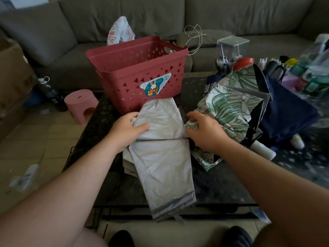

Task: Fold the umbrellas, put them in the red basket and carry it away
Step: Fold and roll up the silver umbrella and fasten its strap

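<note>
Dark table (99, 132) — left hand (127, 130) grips grey umbrella (160, 157); right hand (206, 132) spread beside basket (137, 77).

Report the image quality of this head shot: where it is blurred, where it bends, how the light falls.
Head view: soft, dim indoor light, no hard shadows; the silver umbrella and red basket read fairly sharp; the clutter at the right edge smears with blur; wide-angle distortion swells the forearms and curves the sofa; the left hand and right hand show slight softness.

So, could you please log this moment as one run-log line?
stage: folding | left hand: grips silver umbrella | right hand: open, at its edge | red basket: on table, no umbrella visible inside
</note>
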Available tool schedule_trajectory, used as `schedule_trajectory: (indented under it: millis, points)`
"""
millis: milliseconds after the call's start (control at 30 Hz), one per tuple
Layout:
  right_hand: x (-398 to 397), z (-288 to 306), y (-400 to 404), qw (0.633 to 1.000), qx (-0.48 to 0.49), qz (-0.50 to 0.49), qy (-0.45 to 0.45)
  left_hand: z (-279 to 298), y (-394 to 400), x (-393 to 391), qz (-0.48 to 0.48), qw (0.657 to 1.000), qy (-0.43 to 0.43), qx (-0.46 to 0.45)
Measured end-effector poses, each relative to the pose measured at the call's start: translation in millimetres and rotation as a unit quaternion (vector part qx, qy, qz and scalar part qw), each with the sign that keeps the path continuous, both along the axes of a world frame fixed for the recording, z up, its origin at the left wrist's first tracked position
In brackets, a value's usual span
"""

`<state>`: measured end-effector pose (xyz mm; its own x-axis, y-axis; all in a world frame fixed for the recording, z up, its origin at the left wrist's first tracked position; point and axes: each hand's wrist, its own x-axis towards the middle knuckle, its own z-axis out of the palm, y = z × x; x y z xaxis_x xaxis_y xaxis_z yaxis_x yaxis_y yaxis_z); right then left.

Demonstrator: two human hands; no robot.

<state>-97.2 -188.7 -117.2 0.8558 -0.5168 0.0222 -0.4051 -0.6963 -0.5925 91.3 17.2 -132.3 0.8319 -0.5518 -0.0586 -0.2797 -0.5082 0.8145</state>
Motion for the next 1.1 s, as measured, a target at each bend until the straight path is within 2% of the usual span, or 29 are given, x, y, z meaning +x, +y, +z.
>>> schedule_trajectory:
  millis: [100, 200, 300, 500, 633, 867, 1100]
  points:
    - [5, -7, -7, 1.000, 0.024, -0.009, 0.007, 0, -2, -3, 0.005, 0.997, -0.075, -0.005]
    - [12, -8, -9, 0.998, 0.061, -0.017, -0.024, 6, -2, -8, 0.004, 0.994, -0.022, -0.108]
    - [20, -7, -7, 0.990, 0.119, -0.035, -0.067, 13, -1, -13, 0.002, 0.985, 0.007, -0.174]
    - [26, -10, -2, 0.969, 0.216, -0.036, -0.115, 24, 4, -19, -0.040, 0.971, 0.051, -0.231]
    - [24, -7, 2, 0.945, 0.295, -0.003, -0.144, 29, 4, -24, -0.057, 0.963, 0.055, -0.259]
    - [21, 10, 7, 0.924, 0.303, -0.001, -0.231, 35, 7, -33, -0.079, 0.957, -0.002, -0.279]
    - [12, 21, 8, 0.929, 0.264, 0.043, -0.256, 43, 13, -39, -0.092, 0.952, -0.069, -0.284]
